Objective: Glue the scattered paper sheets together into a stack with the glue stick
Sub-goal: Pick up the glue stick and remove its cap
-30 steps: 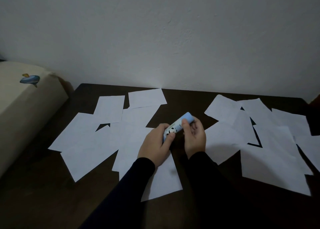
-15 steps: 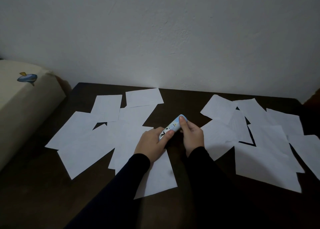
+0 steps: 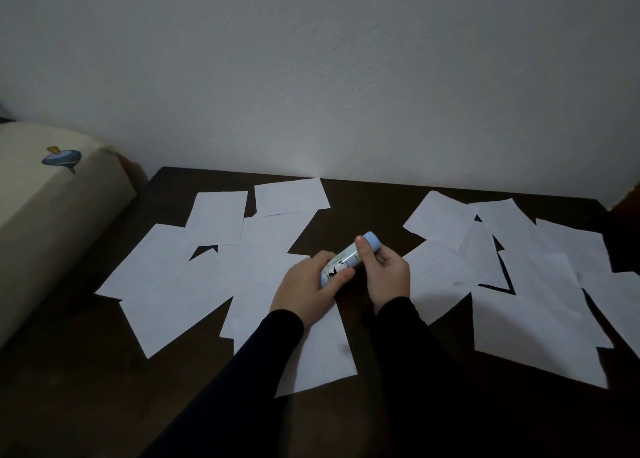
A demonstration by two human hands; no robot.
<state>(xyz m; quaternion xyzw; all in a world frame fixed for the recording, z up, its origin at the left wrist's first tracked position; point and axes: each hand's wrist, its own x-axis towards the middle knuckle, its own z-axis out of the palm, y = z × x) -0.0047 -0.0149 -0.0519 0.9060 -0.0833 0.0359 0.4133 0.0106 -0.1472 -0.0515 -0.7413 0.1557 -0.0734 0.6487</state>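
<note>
Uncapping comes first: left hand (image 3: 304, 289) grips the glue stick (image 3: 346, 258), right hand (image 3: 386, 274) pinches its blue cap (image 3: 371, 240); pull next.

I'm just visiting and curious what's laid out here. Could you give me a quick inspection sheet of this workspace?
Surface: dark table, set against a pale wall.
Job's things: glue stick, blue cap on; white paper sheets scattered in two overlapping groups, left and right.
Clutter: nothing seen.
Hands: left hand grips the stick's body; right hand grips its cap end.
Cables: nothing seen.
Surroundings: cream cushion with a small print, at left.
</note>
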